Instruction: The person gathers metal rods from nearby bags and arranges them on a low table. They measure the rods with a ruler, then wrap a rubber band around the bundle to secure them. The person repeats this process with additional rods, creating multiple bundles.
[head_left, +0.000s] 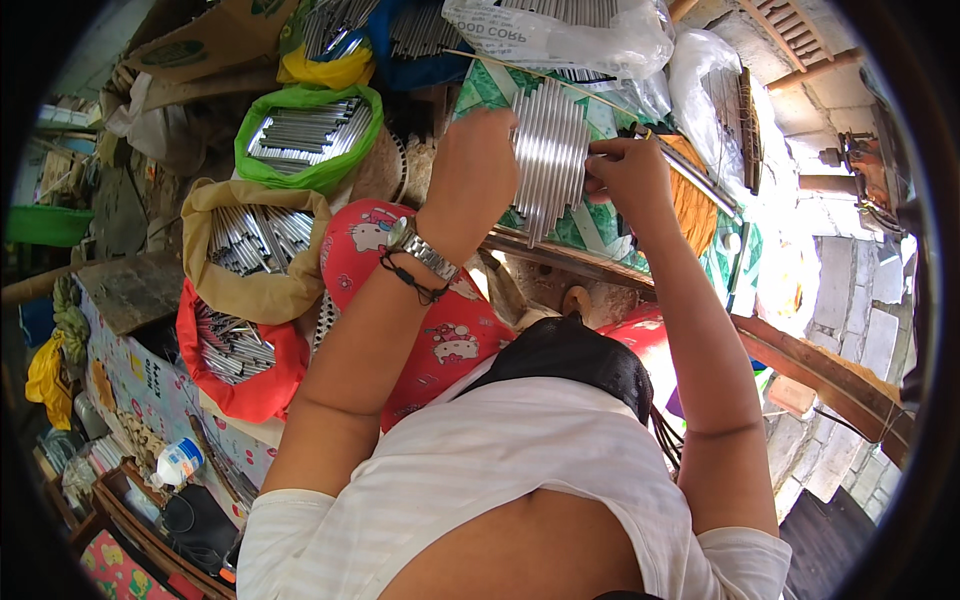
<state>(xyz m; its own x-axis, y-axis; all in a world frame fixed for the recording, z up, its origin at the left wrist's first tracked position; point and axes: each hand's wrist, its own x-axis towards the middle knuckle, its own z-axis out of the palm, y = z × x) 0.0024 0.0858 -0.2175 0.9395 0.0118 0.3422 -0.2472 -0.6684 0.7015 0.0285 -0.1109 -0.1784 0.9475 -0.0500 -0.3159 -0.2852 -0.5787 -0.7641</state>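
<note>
A row of shiny metal tubes (548, 160) of differing lengths lies side by side on a green and white patterned tabletop (600, 235). At the row's left edge is my left hand (475, 165), closed with the fingers curled under; whatever it holds is hidden. On the other side my right hand (632, 180) has its thumb and bent fingers drawn together against the row's right edge. Something too small to name may be between them. My left wrist carries a metal-band watch (422, 248) and a dark cord.
Left of the table stand a green bag (370, 150), a tan bag (200, 270) and a red bag (260, 395), all holding metal tubes. Clear plastic bags (560, 45) of tubes lie along the back. A thin stick (540, 75) crosses behind the row. A wooden beam (830, 375) runs at right.
</note>
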